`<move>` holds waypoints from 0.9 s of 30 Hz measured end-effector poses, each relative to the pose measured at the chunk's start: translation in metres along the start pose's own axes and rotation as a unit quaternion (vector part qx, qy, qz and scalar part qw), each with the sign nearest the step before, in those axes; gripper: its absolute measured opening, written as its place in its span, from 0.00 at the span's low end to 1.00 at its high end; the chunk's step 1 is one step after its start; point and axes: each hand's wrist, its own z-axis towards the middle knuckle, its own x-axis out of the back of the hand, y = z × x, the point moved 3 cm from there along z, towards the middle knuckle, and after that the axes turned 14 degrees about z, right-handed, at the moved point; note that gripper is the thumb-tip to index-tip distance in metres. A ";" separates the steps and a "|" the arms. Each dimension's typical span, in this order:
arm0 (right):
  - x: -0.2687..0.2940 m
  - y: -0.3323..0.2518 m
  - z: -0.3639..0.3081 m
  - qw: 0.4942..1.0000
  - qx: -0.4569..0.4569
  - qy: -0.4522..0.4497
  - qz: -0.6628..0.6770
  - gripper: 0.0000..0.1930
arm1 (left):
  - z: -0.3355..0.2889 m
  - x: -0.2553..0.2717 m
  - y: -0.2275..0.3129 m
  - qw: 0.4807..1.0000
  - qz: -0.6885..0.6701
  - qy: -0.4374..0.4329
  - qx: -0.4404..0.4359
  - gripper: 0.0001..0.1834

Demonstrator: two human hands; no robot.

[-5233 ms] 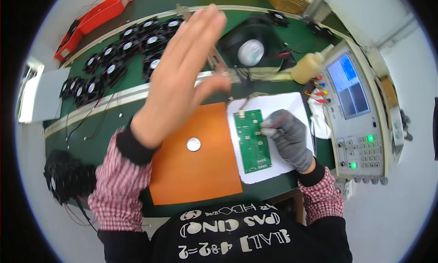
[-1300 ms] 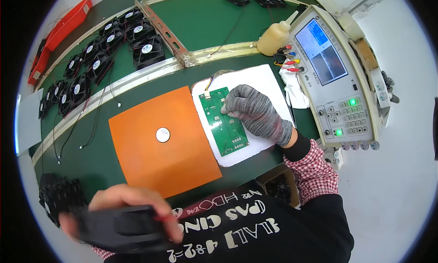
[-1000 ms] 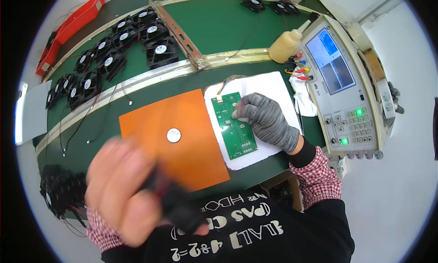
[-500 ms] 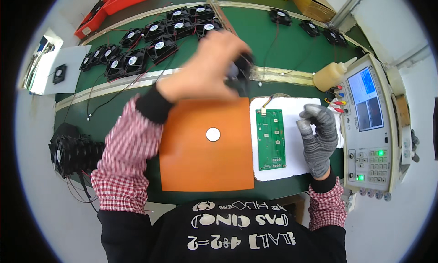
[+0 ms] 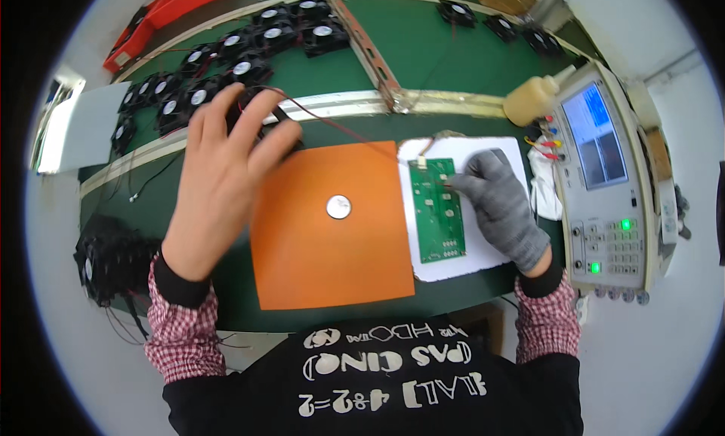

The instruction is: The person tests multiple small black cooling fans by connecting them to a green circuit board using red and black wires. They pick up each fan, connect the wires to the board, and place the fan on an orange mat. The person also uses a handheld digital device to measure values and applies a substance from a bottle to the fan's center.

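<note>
Plastic, most likely, forms the body of the black fan [image 5: 279,116] under your left hand [image 5: 219,168], just beyond the upper left corner of the orange sheet [image 5: 332,262], so expect something light and stiff, a little slick against bare skin. Your left grip has its fingers spread over it; blur hides whether they bear its weight. Hold it by its outer rim rather than its middle. The thin red lead [image 5: 325,119], stretching toward the green board [image 5: 436,228], should be limp and easy to snag, so never lift by it. Your gloved right hand [image 5: 498,202] has its fingertips drawn together at the board's upper right edge; what they pinch, if anything, cannot be told. That board, lying on the white pad [image 5: 491,251] on the bench [image 5: 453,296], is probably rigid but delicate: take it by its edges, clear of the white connector [image 5: 422,162].
</note>
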 end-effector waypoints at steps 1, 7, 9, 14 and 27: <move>-0.006 0.001 0.002 0.998 -0.006 -0.001 0.058 0.13 | -0.003 0.006 0.011 0.998 -0.061 0.030 0.014 0.17; 0.010 0.031 -0.017 0.988 -0.137 0.028 -0.065 0.13 | -0.007 -0.015 -0.012 0.994 0.083 -0.050 0.050 0.16; 0.011 0.026 -0.022 0.983 -0.159 0.041 0.083 0.12 | -0.008 -0.019 -0.009 0.999 0.016 -0.020 0.041 0.21; -0.020 0.018 -0.016 0.909 -0.199 0.110 0.350 0.08 | -0.004 0.005 0.045 0.948 -0.275 -0.048 -0.154 0.24; -0.032 0.030 -0.010 0.954 -0.148 0.032 0.259 0.10 | -0.032 -0.026 0.055 0.892 -0.444 -0.081 0.036 0.52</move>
